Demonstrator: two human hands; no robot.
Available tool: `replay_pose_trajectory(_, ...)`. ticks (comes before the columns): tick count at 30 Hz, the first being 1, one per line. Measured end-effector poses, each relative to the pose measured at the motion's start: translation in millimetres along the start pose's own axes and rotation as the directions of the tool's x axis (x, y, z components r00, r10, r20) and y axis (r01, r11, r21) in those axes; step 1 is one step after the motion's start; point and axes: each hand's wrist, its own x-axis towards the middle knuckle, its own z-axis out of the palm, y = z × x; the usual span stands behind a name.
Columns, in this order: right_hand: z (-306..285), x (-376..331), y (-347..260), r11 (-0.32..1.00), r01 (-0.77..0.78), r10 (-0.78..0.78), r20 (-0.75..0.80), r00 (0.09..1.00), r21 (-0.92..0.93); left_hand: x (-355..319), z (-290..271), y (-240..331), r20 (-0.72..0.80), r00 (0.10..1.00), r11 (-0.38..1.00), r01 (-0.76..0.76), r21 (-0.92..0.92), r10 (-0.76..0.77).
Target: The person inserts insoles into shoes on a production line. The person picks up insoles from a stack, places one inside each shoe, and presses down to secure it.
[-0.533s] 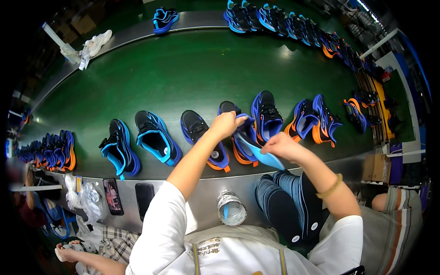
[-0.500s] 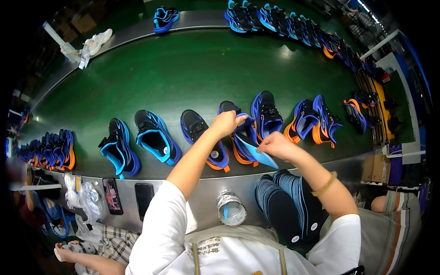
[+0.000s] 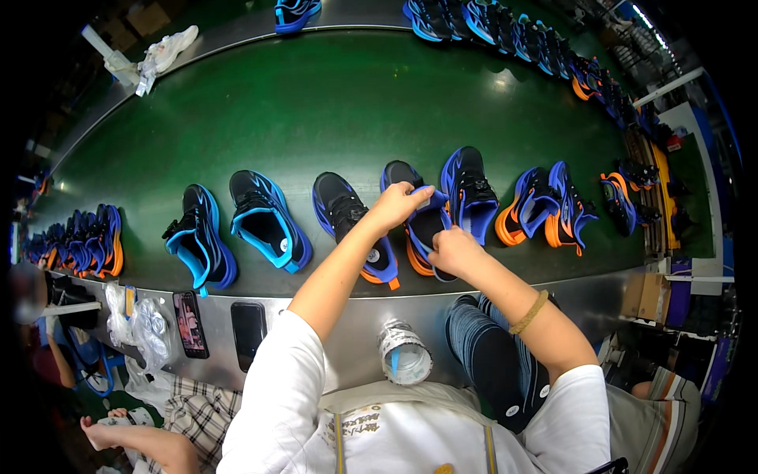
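A black running shoe (image 3: 399, 174) with purple lining and an orange sole lies on the green belt, toe pointing away. My left hand (image 3: 401, 205) is closed on its tongue, holding the collar apart. At the shoe's heel opening my right hand (image 3: 459, 251) is closed, its fingertips down at a dark insole (image 3: 429, 224) that lies mostly inside the shoe. Fingers hide the insole's heel end. Similar purple-and-orange shoes stand on either side, one on the left (image 3: 339, 201) and one on the right (image 3: 467, 178).
Two blue-trimmed shoes, one (image 3: 267, 213) nearer, stand farther left. Insole stacks (image 3: 489, 347) rest by my lap. A foil-wrapped can (image 3: 404, 355) with a blue strip and two phones, one black (image 3: 249, 336), lie on the metal ledge (image 3: 300, 347). Shoes line the far shelf (image 3: 355, 17).
The insole, held bent with its light blue underside showing, has gone down into the shoe. My right hand has moved left and in over the heel. My left hand stays at the tongue.
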Motion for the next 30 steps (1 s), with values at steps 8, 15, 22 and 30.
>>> replay_pose_trajectory(8, 32, 39, 3, 0.984, 0.046, -0.087, -0.237, 0.968, -0.172, 4, 8, -5, -0.048, 0.999, 0.999, 0.019, 0.036, -0.017)
replay_pose_trajectory(15, 45, 49, 13, 0.968, 0.075, -0.114, -0.153, 0.982, -0.238, 0, 9, -7, -0.08, 0.996, 0.978, -0.026, 0.208, 0.043)
replay_pose_trajectory(22, 39, 58, 4, 0.779, 0.211, -0.033, 0.297, 0.954, -0.591, 0, 6, -11, -0.049, 0.997, 0.983, -0.052, 0.177, 0.061)
replay_pose_trajectory(30, 45, 71, 30, 0.701, 0.424, -0.308, 0.293, 0.905, -0.574, -1, 19, -8, -0.34, 0.905, 0.942, -0.157, 0.295, 0.258)
